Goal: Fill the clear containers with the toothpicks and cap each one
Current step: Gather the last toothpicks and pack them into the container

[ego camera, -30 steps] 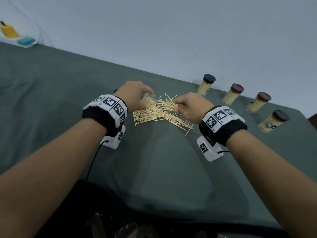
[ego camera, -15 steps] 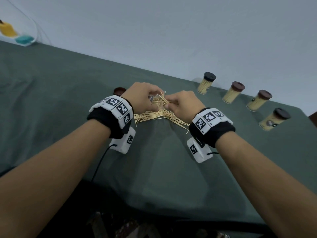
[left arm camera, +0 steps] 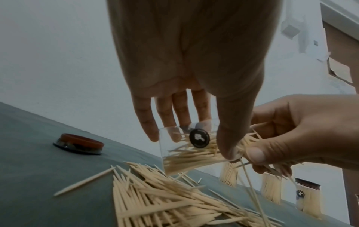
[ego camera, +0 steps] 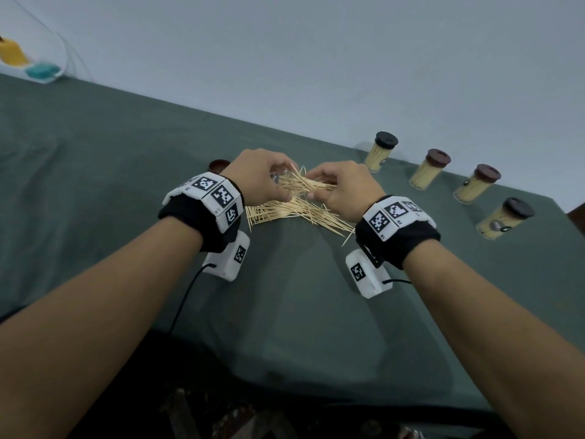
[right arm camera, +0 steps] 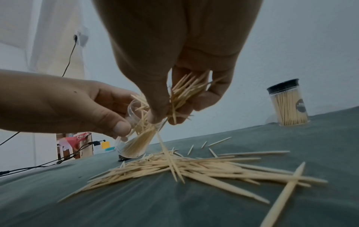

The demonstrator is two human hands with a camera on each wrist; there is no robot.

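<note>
My left hand point(ego camera: 259, 177) holds a clear container point(left arm camera: 186, 147) tilted on its side, its open mouth toward my right hand; it is partly filled with toothpicks. My right hand point(ego camera: 340, 190) pinches a bunch of toothpicks point(right arm camera: 186, 92) at that mouth, a few sticking out or dangling. The same container point(right arm camera: 136, 138) shows in the right wrist view just above the cloth. A loose pile of toothpicks point(ego camera: 294, 210) lies on the green cloth below both hands. A brown cap point(left arm camera: 79, 143) lies on the cloth to the left of my left hand.
Several filled, capped containers stand in a row at the back right: a black-capped one point(ego camera: 380, 152), then brown-capped ones point(ego camera: 430, 167), point(ego camera: 478, 183). The green cloth point(ego camera: 285, 312) covers the table up to the wall. A bowl with yellow and teal objects point(ego camera: 38, 68) is far left.
Both hands rose off the pile and came together. My right hand picked up a bunch of toothpicks and brought it to the mouth of the container in my left hand.
</note>
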